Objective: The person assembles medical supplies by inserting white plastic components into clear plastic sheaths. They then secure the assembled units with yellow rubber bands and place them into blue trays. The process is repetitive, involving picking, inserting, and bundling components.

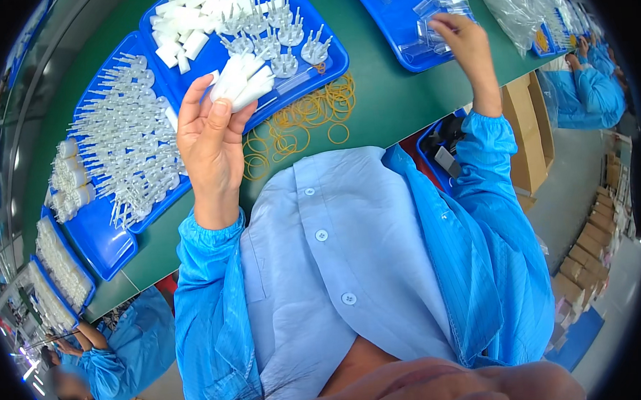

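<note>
In the head view, while the left hand is clasped around a bundle of white pieces above the table, the right hand, well apart from it, is over clear plastic pieces in a blue tray; whether it grips one, I cannot tell. Yellow rubber bands lie toward the table's near edge, beside another blue tray.

The left hand holds a bunch of white pieces. The right hand is over clear plastic pieces in a blue tray.
</note>
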`<action>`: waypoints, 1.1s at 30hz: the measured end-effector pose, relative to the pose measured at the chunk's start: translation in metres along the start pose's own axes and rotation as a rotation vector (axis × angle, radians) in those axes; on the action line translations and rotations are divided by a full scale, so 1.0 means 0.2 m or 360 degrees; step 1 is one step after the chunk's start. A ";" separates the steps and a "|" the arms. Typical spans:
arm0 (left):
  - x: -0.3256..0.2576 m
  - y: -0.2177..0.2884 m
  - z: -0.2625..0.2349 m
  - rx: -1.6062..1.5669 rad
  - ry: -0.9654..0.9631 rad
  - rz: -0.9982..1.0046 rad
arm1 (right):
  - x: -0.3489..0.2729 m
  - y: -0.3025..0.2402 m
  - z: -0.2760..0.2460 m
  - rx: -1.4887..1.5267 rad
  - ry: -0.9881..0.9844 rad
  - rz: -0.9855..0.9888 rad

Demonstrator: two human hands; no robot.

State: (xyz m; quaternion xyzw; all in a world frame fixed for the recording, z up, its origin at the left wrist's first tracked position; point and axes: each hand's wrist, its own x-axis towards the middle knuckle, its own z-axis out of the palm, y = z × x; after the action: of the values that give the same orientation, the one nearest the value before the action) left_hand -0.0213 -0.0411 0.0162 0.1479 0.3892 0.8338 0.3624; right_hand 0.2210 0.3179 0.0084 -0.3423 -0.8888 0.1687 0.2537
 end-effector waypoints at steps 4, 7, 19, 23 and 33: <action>0.02 -0.05 0.02 0.0139 0.0020 0.0068 | -0.07 -0.12 0.07 -0.0443 -0.0096 -0.0087; 0.04 -0.06 0.02 0.0064 0.0008 0.0092 | -0.04 -0.07 0.14 -0.0482 -0.0116 -0.0066; 0.07 0.03 0.00 0.0535 -0.0040 0.0464 | 0.08 -0.85 0.17 0.1592 -0.0538 -0.0409; 0.12 0.07 -0.04 0.0642 -0.0061 0.0647 | 0.15 -1.08 0.28 0.1951 -0.0593 -0.0479; 0.13 0.15 -0.09 0.0152 0.0060 0.0468 | 0.30 -1.17 0.44 0.2433 -0.0973 -0.0240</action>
State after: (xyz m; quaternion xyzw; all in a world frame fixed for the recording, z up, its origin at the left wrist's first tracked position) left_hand -0.0631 -0.0441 0.0261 0.2046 0.4093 0.8611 0.2216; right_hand 0.0099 0.1821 0.0676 0.0463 -0.5792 0.7950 0.1743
